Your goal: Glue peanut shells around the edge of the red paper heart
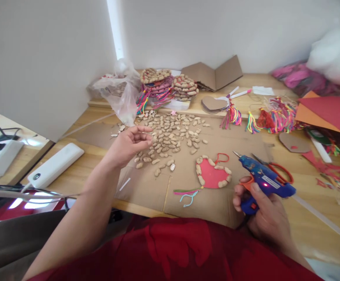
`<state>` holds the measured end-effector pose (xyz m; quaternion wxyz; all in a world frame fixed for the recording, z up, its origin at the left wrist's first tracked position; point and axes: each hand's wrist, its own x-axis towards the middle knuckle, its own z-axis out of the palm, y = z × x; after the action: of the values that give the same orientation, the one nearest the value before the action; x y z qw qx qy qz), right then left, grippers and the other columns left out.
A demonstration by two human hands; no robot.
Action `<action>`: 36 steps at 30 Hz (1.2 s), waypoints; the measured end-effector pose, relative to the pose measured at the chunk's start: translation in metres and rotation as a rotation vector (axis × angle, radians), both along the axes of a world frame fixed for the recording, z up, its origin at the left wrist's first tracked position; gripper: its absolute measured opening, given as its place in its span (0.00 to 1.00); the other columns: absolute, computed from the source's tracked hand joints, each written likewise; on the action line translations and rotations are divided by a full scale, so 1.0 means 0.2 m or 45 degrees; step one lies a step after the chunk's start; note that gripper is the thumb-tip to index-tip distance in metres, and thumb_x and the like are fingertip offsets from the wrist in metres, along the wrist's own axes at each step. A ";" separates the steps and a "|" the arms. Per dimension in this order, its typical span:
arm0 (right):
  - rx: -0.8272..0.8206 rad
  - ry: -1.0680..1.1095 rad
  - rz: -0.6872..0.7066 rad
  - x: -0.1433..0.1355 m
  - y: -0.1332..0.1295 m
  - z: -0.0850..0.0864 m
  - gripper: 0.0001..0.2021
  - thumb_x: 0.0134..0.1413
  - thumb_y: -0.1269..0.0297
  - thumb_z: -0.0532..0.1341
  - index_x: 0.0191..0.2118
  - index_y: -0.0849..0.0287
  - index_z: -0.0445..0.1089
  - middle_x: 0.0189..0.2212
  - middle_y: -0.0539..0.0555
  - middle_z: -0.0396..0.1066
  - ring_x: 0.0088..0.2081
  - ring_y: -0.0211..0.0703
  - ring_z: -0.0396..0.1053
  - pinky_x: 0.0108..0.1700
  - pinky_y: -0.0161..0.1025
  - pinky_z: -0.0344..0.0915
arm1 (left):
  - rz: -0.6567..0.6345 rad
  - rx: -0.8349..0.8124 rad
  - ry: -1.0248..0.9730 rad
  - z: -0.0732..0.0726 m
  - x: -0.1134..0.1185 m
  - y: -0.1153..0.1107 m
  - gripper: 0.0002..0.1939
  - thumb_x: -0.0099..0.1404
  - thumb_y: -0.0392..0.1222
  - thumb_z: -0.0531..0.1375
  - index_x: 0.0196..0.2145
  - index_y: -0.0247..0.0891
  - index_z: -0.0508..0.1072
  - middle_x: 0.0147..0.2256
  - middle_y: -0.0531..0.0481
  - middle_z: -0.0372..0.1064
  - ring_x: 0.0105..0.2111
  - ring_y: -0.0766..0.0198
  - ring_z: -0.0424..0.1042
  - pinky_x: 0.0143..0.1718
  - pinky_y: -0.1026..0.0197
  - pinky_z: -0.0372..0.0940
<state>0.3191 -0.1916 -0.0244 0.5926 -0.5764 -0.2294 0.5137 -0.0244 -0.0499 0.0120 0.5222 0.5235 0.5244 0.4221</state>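
My right hand point(263, 214) is wrapped round a blue glue gun point(268, 179), whose red light glows and whose nozzle points up and left. Over the left side of a pile of peanuts point(170, 132) hovers my left hand point(131, 144); its fingers are bent, with a gap between thumb and forefinger, and nothing shows in them. Between the hands lies a red heart point(212, 173) with peanuts along much of its edge. A red loop point(222, 157) sticks out at its top, and coloured strings point(187, 195) trail from its lower tip.
Orange-handled scissors point(278, 171) lie behind the glue gun. At the back are stacked peanut hearts point(184, 88), a plastic bag point(123, 89), cardboard hearts point(214, 104) and colourful tassels point(281, 113). A white power bank point(55, 166) sits at the left. Cardboard point(146, 195) covers the table's middle.
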 end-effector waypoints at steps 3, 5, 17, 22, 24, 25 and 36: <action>0.035 -0.003 0.056 0.02 0.00 -0.03 0.16 0.49 0.51 0.76 0.39 0.54 0.77 0.26 0.51 0.75 0.21 0.41 0.70 0.19 0.34 0.65 | -0.075 -0.199 -0.347 0.01 0.05 -0.03 0.26 0.48 0.37 0.78 0.45 0.37 0.78 0.31 0.54 0.76 0.29 0.67 0.77 0.31 0.65 0.75; 0.061 0.003 0.083 0.03 0.00 -0.04 0.16 0.51 0.50 0.75 0.39 0.54 0.77 0.26 0.50 0.74 0.21 0.40 0.71 0.20 0.34 0.65 | -0.127 -0.308 -0.490 0.00 0.08 -0.05 0.24 0.49 0.36 0.79 0.44 0.38 0.80 0.30 0.55 0.75 0.28 0.67 0.77 0.32 0.65 0.76; 0.143 0.041 0.099 0.02 0.01 -0.03 0.15 0.56 0.49 0.73 0.38 0.54 0.76 0.26 0.49 0.75 0.21 0.39 0.71 0.20 0.34 0.64 | -0.222 -0.399 -0.568 -0.01 0.19 -0.11 0.18 0.52 0.32 0.75 0.42 0.39 0.83 0.32 0.53 0.77 0.28 0.68 0.76 0.36 0.64 0.78; 0.183 0.075 0.116 0.02 0.01 -0.05 0.14 0.58 0.51 0.72 0.40 0.55 0.75 0.26 0.48 0.75 0.21 0.37 0.71 0.20 0.32 0.64 | -0.263 -0.411 -0.362 -0.02 0.31 -0.15 0.16 0.50 0.35 0.77 0.35 0.36 0.78 0.30 0.53 0.76 0.29 0.67 0.77 0.29 0.70 0.72; 0.195 0.082 0.114 0.01 0.01 -0.05 0.14 0.58 0.51 0.72 0.40 0.55 0.74 0.26 0.48 0.75 0.21 0.37 0.71 0.19 0.32 0.64 | -0.309 -0.420 -0.269 -0.03 0.36 -0.17 0.17 0.50 0.38 0.78 0.33 0.36 0.76 0.28 0.53 0.76 0.28 0.68 0.77 0.29 0.70 0.72; 0.200 0.081 0.113 0.01 0.01 -0.06 0.15 0.58 0.51 0.72 0.40 0.56 0.74 0.26 0.48 0.75 0.21 0.37 0.71 0.19 0.32 0.64 | -0.334 -0.418 -0.219 -0.04 0.38 -0.17 0.17 0.50 0.40 0.78 0.33 0.36 0.75 0.27 0.52 0.77 0.27 0.68 0.77 0.30 0.69 0.72; 0.198 0.134 0.120 0.01 0.01 -0.05 0.14 0.57 0.51 0.72 0.39 0.56 0.74 0.26 0.47 0.75 0.21 0.36 0.71 0.20 0.31 0.64 | -0.366 -0.298 0.305 -0.14 0.48 -0.23 0.16 0.53 0.46 0.76 0.35 0.39 0.76 0.28 0.50 0.80 0.22 0.63 0.75 0.20 0.65 0.65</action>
<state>0.3210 -0.1894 -0.0336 0.6221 -0.4893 -0.2640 0.5512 0.0722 -0.0969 -0.0154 0.5680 0.5754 0.5480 0.2143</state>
